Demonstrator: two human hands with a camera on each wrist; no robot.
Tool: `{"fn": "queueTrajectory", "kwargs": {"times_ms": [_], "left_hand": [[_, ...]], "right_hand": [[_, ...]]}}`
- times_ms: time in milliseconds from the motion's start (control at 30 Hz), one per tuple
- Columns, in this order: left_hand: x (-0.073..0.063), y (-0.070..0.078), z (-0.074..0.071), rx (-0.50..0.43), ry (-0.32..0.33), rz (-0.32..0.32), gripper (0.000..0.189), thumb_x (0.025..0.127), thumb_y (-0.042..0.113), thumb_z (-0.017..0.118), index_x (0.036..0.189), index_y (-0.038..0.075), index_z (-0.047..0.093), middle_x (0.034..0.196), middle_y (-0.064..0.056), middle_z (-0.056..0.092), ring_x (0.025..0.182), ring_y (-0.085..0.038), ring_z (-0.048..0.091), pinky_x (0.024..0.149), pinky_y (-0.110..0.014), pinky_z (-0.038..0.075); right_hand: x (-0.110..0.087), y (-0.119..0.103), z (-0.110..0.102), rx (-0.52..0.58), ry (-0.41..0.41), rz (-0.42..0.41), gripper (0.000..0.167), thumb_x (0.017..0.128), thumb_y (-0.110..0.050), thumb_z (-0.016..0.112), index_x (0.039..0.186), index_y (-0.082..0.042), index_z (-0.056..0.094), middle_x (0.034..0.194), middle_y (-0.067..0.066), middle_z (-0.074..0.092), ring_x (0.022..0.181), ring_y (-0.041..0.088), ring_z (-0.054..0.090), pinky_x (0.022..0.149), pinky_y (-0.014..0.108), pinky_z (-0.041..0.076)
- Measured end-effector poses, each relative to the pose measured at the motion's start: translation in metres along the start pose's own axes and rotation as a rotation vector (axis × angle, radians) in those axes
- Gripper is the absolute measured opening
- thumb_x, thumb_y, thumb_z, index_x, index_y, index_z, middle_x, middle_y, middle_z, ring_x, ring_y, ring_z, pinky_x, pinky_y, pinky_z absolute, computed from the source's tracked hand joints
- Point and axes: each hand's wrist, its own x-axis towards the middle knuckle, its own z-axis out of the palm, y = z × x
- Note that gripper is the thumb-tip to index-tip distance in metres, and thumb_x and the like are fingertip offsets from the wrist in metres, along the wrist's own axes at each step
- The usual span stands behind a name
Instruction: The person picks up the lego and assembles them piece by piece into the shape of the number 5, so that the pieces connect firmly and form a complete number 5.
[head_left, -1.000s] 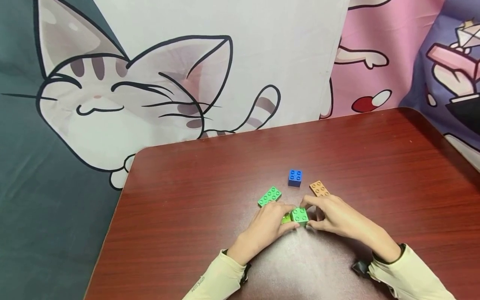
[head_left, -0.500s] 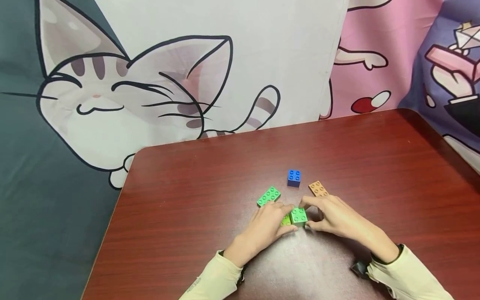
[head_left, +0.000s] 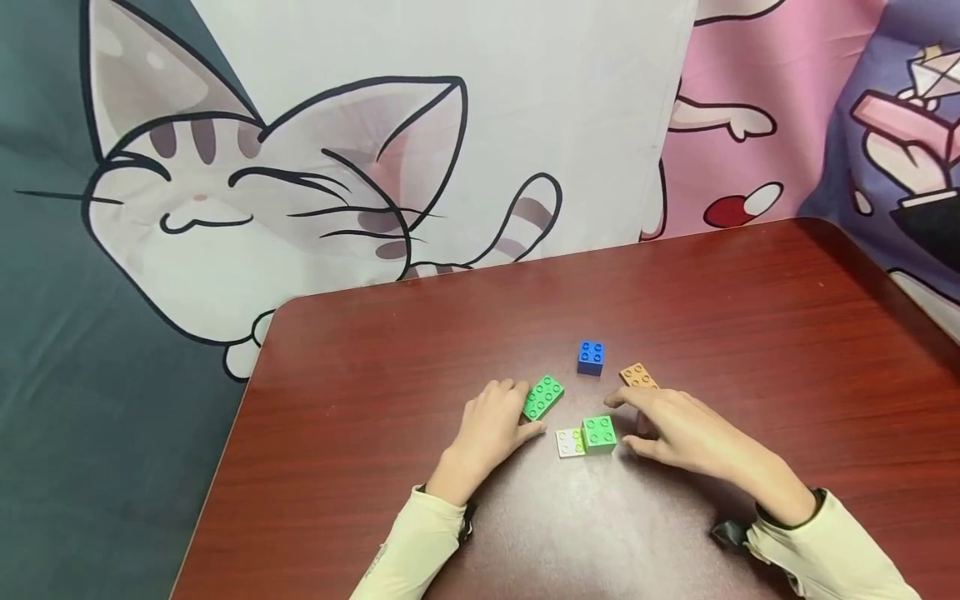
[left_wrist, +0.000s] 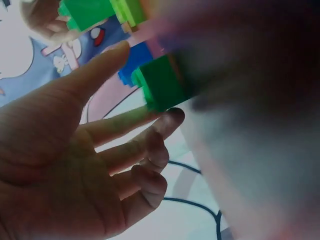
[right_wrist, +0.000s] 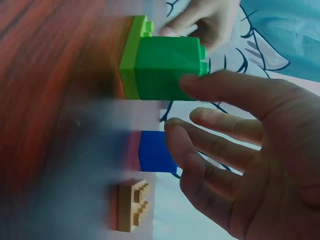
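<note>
In the head view a square green brick (head_left: 598,433) sits on the right part of a flat lime-green plate brick (head_left: 571,442), whose left studs are washed out by glare. My right hand (head_left: 678,429) is just right of this pair, thumb and fingers apart; the right wrist view (right_wrist: 235,150) shows nothing held. Left of the pair, my left hand (head_left: 487,433) is beside a longer green eight-stud brick (head_left: 543,397). Its fingertips reach that brick's left side in the left wrist view, while the thumb (left_wrist: 117,55) stays apart. Whether the fingertips touch it, I cannot tell.
A blue four-stud brick (head_left: 590,357) stands farther back on the brown table (head_left: 420,350). An orange-tan flat brick (head_left: 637,376) lies behind my right hand, partly covered by it. A curtain with a printed cat (head_left: 202,217) hangs behind the table edge.
My left hand has left the lime-green plate and green brick, moving left to the longer green brick. My right hand's fingers have drawn slightly away from the square green brick. The bricks stay put.
</note>
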Motion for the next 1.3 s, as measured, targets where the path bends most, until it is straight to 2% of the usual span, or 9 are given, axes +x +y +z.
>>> {"fn": "queueTrajectory", "kwargs": {"times_ms": [167, 233, 400, 500, 667, 800, 933, 1167, 1300], "left_hand": [[0.000, 0.004, 0.000, 0.080, 0.029, 0.046, 0.033, 0.077, 0.040, 0.074, 0.087, 0.011, 0.062, 0.076, 0.001, 0.057, 0.069, -0.018, 0.055, 0.052, -0.033, 0.047], [-0.001, 0.006, -0.007, 0.056, 0.033, 0.071, 0.031, 0.078, 0.038, 0.073, 0.087, 0.012, 0.061, 0.077, 0.001, 0.057, 0.070, -0.017, 0.055, 0.053, -0.032, 0.047], [-0.007, 0.010, -0.029, -0.057, 0.018, 0.143, 0.033, 0.082, 0.036, 0.070, 0.103, 0.012, 0.062, 0.089, 0.003, 0.060, 0.080, -0.015, 0.054, 0.065, -0.031, 0.049], [-0.008, 0.013, -0.037, -0.104, -0.011, 0.208, 0.034, 0.084, 0.037, 0.068, 0.107, 0.013, 0.061, 0.097, 0.004, 0.061, 0.086, -0.013, 0.054, 0.069, -0.030, 0.049], [-0.009, 0.018, -0.039, -0.141, -0.063, 0.284, 0.033, 0.085, 0.036, 0.067, 0.109, 0.015, 0.061, 0.100, 0.006, 0.059, 0.088, -0.010, 0.051, 0.067, -0.026, 0.047], [-0.010, 0.017, -0.036, -0.151, -0.095, 0.292, 0.033, 0.085, 0.035, 0.068, 0.110, 0.016, 0.061, 0.100, 0.007, 0.058, 0.086, -0.009, 0.050, 0.067, -0.023, 0.046], [-0.011, 0.017, -0.034, -0.158, -0.115, 0.282, 0.036, 0.083, 0.035, 0.069, 0.112, 0.016, 0.061, 0.102, 0.007, 0.059, 0.087, -0.008, 0.051, 0.069, -0.024, 0.046], [-0.009, 0.017, -0.030, -0.153, -0.111, 0.306, 0.037, 0.082, 0.035, 0.071, 0.112, 0.016, 0.063, 0.101, 0.007, 0.060, 0.086, -0.008, 0.051, 0.070, -0.024, 0.046], [-0.009, 0.018, -0.029, -0.159, -0.112, 0.314, 0.037, 0.082, 0.034, 0.071, 0.113, 0.015, 0.063, 0.100, 0.006, 0.060, 0.086, -0.008, 0.051, 0.071, -0.024, 0.046]], "right_hand": [[-0.001, 0.002, -0.003, -0.034, 0.063, -0.002, 0.029, 0.078, -0.013, 0.073, 0.105, -0.009, 0.062, 0.088, -0.005, 0.062, 0.065, 0.002, 0.050, 0.058, 0.025, 0.044], [0.000, 0.002, -0.003, -0.056, 0.107, -0.011, 0.026, 0.079, -0.012, 0.071, 0.104, -0.009, 0.063, 0.088, -0.004, 0.062, 0.065, 0.003, 0.050, 0.057, 0.026, 0.044], [0.002, 0.002, -0.003, -0.099, 0.240, -0.050, 0.027, 0.080, -0.009, 0.069, 0.106, -0.008, 0.062, 0.096, -0.001, 0.061, 0.071, 0.008, 0.052, 0.062, 0.029, 0.047], [0.002, 0.000, -0.004, -0.041, 0.271, -0.079, 0.034, 0.078, -0.006, 0.070, 0.111, -0.008, 0.060, 0.097, -0.003, 0.058, 0.071, 0.007, 0.052, 0.060, 0.027, 0.048], [0.002, -0.005, -0.004, 0.101, 0.223, -0.118, 0.044, 0.076, -0.006, 0.074, 0.116, -0.010, 0.058, 0.096, -0.007, 0.056, 0.068, 0.004, 0.051, 0.054, 0.019, 0.047], [0.002, -0.008, -0.003, 0.121, 0.186, -0.108, 0.042, 0.075, -0.008, 0.075, 0.113, -0.011, 0.059, 0.091, -0.006, 0.057, 0.065, 0.003, 0.052, 0.053, 0.020, 0.047], [0.002, -0.009, -0.002, 0.114, 0.151, -0.088, 0.036, 0.078, -0.012, 0.074, 0.112, -0.011, 0.061, 0.087, -0.006, 0.057, 0.068, 0.004, 0.054, 0.056, 0.022, 0.049], [0.002, -0.007, -0.002, 0.024, 0.158, -0.125, 0.030, 0.077, -0.014, 0.075, 0.104, -0.012, 0.064, 0.093, -0.007, 0.062, 0.077, 0.007, 0.057, 0.066, 0.029, 0.049], [0.002, -0.006, -0.003, 0.016, 0.143, -0.121, 0.027, 0.078, -0.014, 0.074, 0.103, -0.012, 0.065, 0.095, -0.008, 0.062, 0.079, 0.007, 0.057, 0.068, 0.030, 0.050]]}}
